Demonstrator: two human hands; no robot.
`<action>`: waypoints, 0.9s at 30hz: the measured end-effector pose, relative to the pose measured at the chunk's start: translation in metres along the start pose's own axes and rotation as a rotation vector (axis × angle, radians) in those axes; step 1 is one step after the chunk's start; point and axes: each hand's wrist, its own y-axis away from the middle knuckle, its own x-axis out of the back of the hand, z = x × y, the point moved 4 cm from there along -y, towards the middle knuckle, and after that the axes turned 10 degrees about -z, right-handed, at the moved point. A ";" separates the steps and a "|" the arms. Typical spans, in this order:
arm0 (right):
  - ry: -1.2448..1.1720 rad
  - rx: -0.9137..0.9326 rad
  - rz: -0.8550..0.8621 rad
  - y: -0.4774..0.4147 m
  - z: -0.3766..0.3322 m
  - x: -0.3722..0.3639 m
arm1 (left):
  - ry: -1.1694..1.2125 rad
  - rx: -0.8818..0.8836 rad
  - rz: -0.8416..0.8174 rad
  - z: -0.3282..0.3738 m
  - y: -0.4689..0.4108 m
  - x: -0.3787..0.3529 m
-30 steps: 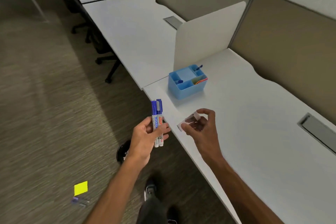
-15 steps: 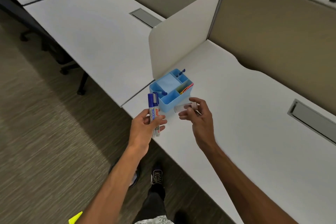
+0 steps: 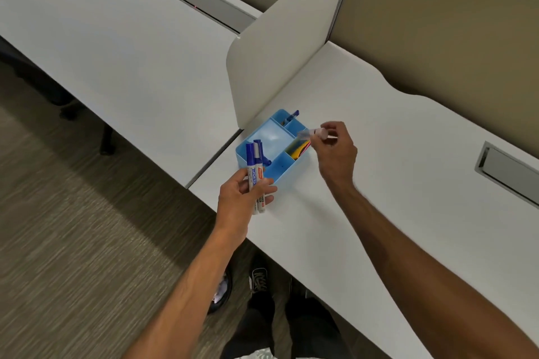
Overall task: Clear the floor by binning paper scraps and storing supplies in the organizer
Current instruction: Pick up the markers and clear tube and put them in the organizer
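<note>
A light blue organizer [image 3: 287,169] with several compartments stands on the white desk [image 3: 364,183] beside the divider panel. My left hand [image 3: 239,198] grips two blue-capped whiteboard markers [image 3: 254,169] upright, just in front of the organizer's near left corner. My right hand [image 3: 335,148] pinches a small clear tube [image 3: 310,133] over the organizer's right side, above the compartment that holds yellow and red items. Another blue-capped pen [image 3: 291,116] sticks out of the far compartment.
A white divider panel [image 3: 277,67] rises right behind the organizer. Grey cable hatches [image 3: 215,7] [image 3: 507,172] are set into both desks. A dark bin [image 3: 221,291] with scraps sits on the carpet under the desk edge, by my shoes [image 3: 259,280].
I have stepped closer to the desk. My right hand carried the clear tube forward to above the organizer's right side. My left hand moved the markers up to the organizer's front.
</note>
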 end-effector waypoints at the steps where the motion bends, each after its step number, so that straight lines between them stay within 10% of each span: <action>1: 0.025 -0.008 0.000 -0.010 0.003 -0.003 | 0.012 0.006 -0.001 0.001 -0.005 0.000; 27: 0.555 -0.058 -0.226 -0.101 0.067 -0.069 | 0.081 0.084 0.085 -0.011 -0.053 0.012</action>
